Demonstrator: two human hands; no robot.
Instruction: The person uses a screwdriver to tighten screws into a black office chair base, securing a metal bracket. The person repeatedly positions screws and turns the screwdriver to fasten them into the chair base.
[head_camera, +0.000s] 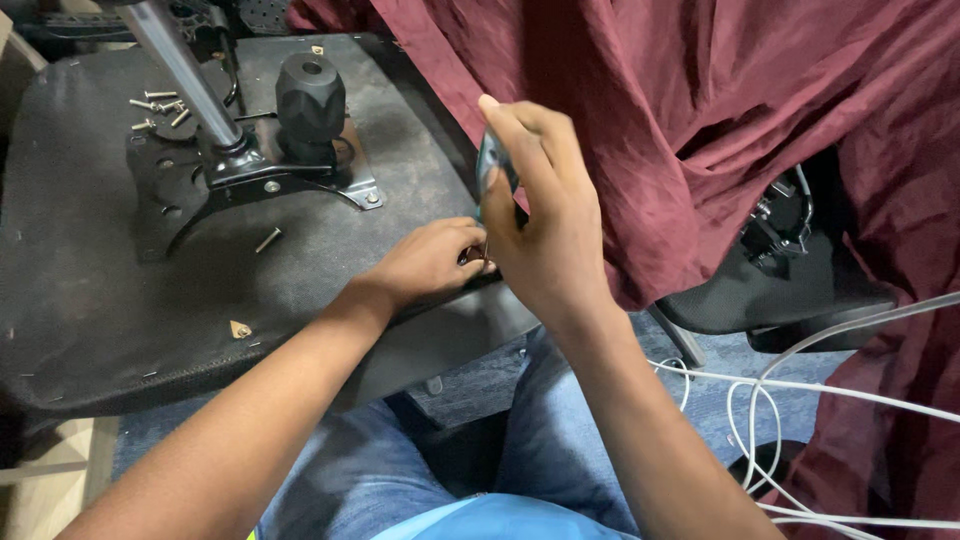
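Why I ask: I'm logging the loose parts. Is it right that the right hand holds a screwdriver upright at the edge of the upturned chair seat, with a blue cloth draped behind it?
Not quite. The cloth is dark red, not blue. The head view shows the right hand holding the screwdriver upright at the edge of the upturned chair seat.

Hands at the seat's edge
Bracket (215, 180) and screws (158, 104) lie on the seat (90, 290), left of both hands; cloth (700, 110) hangs right, cables (800, 400) below it.

Upturned chair seat (90, 300) bearing loose screws (160, 103)
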